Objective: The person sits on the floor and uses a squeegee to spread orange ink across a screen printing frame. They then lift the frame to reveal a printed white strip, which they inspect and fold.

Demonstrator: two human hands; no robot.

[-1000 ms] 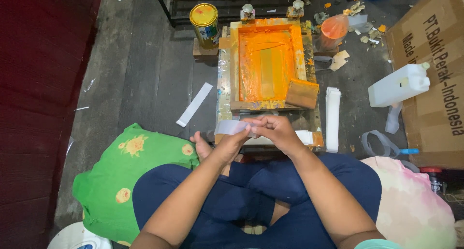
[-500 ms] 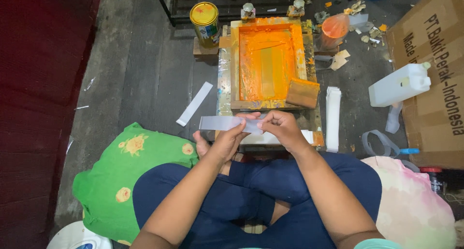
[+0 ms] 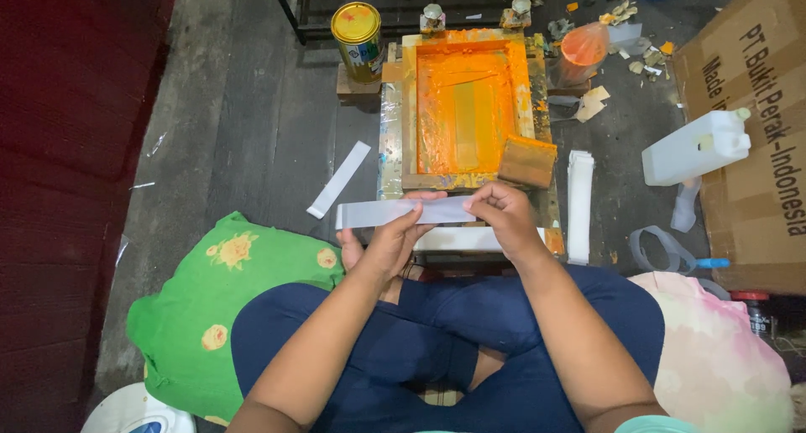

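A long pale grey strip [image 3: 369,213] is held level between both hands just in front of the screen-printing frame [image 3: 406,105]. My left hand [image 3: 395,241] pinches the strip near its middle, thumb on top. My right hand [image 3: 502,216] grips its right end. The wooden frame holds an orange-inked mesh, with a squeegee block [image 3: 527,161] resting on its near right corner. I sit cross-legged in dark blue trousers.
A yellow-lidded tin [image 3: 358,30] stands left of the frame. Another strip [image 3: 339,179] lies on the floor; a white stack [image 3: 580,204] lies to the right. A white jerrycan [image 3: 695,147], cardboard box [image 3: 756,131], orange-filled bag [image 3: 584,43] and green cloth [image 3: 220,273] surround me.
Both hands have lifted the strip off the frame's near edge and drawn it out toward the left, so more of its length shows.
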